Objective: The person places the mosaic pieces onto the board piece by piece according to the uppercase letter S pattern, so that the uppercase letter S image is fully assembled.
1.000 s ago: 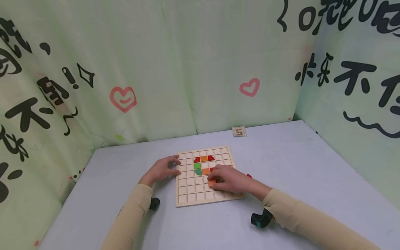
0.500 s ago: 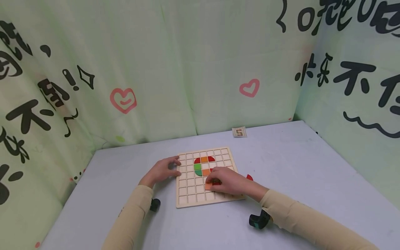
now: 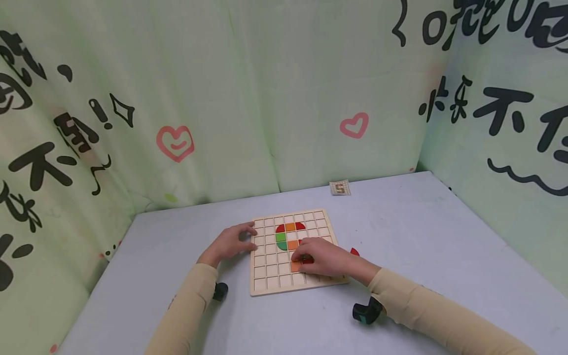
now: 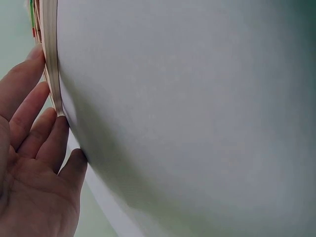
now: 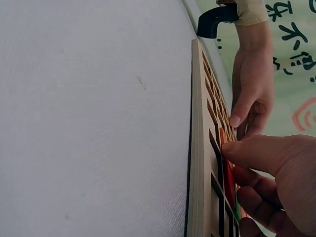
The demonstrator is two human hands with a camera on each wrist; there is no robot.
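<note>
A wooden grid board lies on the table in the head view. Red, orange and green tiles sit in its upper-middle cells, among them a green square tile and a red rounded tile. My left hand rests against the board's left edge, fingers extended along it. My right hand is over the board, its thumb and fingertips at an orange square tile in a lower-middle cell. Beside that, a red tile shows partly under the hand. In the right wrist view, the thumb touches the orange tile's edge.
A red piece lies right of the board, partly behind the right wrist. Farther back is a small patterned card. Black devices hang under both wrists, one at the right. Printed curtains stand behind the table.
My right hand has moved slightly left and toward me with the orange tile, which now lies flatter in a lower cell. The left hand keeps its place at the board's edge.
</note>
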